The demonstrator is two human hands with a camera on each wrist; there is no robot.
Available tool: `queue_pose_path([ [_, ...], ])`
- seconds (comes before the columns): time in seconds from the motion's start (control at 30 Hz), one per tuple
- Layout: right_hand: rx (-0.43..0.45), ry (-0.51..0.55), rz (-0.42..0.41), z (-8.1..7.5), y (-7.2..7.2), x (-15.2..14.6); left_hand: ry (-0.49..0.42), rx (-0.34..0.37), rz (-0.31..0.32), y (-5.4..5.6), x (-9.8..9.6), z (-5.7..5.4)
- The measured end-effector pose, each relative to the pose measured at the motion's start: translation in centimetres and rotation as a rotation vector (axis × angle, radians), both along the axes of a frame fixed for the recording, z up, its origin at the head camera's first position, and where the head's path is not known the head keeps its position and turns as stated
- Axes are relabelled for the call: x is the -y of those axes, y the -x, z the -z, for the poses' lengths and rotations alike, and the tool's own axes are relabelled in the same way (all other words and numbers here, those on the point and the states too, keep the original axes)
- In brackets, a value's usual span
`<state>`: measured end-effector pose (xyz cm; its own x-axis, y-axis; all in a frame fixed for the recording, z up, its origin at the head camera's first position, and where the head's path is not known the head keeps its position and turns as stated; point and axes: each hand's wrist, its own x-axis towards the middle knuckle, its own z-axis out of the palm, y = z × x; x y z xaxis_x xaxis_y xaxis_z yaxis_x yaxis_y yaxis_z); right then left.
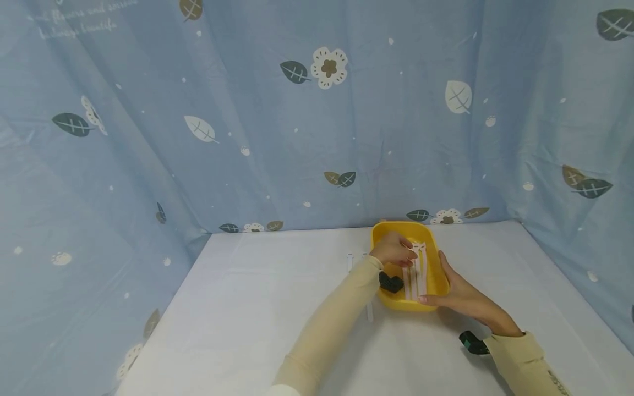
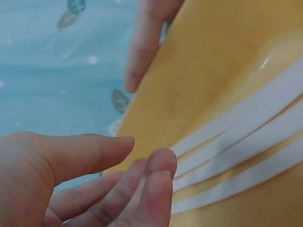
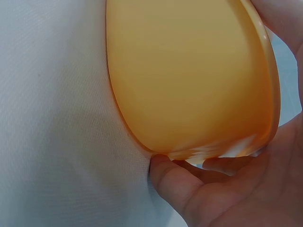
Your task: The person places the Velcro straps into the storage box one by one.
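Note:
A yellow plastic basin (image 1: 438,280) stands on the white table near its back edge. Several long white strips (image 1: 415,278) lie side by side inside it. Over the basin is my left hand (image 1: 394,250), near the strips' far ends. Its thumb and fingers are apart with nothing seen between them in the left wrist view, where the fingertips (image 2: 161,163) come close to the strips; whether they touch is unclear. My right hand (image 1: 458,294) holds the basin's right near side, thumb at the rim. In the right wrist view, its fingers (image 3: 175,182) press against the outer wall (image 3: 189,85).
More white strips (image 1: 369,312) lie on the table (image 1: 277,291) just left of the basin, partly behind the left forearm. Black devices sit at the left wrist (image 1: 391,282) and right wrist (image 1: 473,343). A blue patterned curtain (image 1: 277,137) hangs behind the table.

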<state>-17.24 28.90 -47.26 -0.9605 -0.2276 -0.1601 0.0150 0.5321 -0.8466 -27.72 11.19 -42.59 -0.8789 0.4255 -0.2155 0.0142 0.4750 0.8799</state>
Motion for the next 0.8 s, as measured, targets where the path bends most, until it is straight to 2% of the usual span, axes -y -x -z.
queue_pose_path([
  [0.1,0.0,-0.006,0.003,0.0,0.1,0.0,-0.042,-0.003,-0.001,0.3,1.1,-0.5],
  [0.3,0.016,-0.007,0.013,-0.1,0.3,0.2,-0.102,-0.071,0.011,0.9,4.0,-1.2],
  [0.47,0.026,-0.004,0.021,-0.2,0.2,0.4,-0.137,-0.095,0.006,1.1,6.5,-1.8],
  [0.67,-0.001,-0.008,0.017,-0.2,0.1,0.3,-0.129,-0.162,-0.055,0.7,9.2,-2.5],
  [0.8,-0.006,-0.002,0.015,0.0,0.1,0.2,-0.138,-0.189,-0.105,0.4,10.6,-2.4],
])
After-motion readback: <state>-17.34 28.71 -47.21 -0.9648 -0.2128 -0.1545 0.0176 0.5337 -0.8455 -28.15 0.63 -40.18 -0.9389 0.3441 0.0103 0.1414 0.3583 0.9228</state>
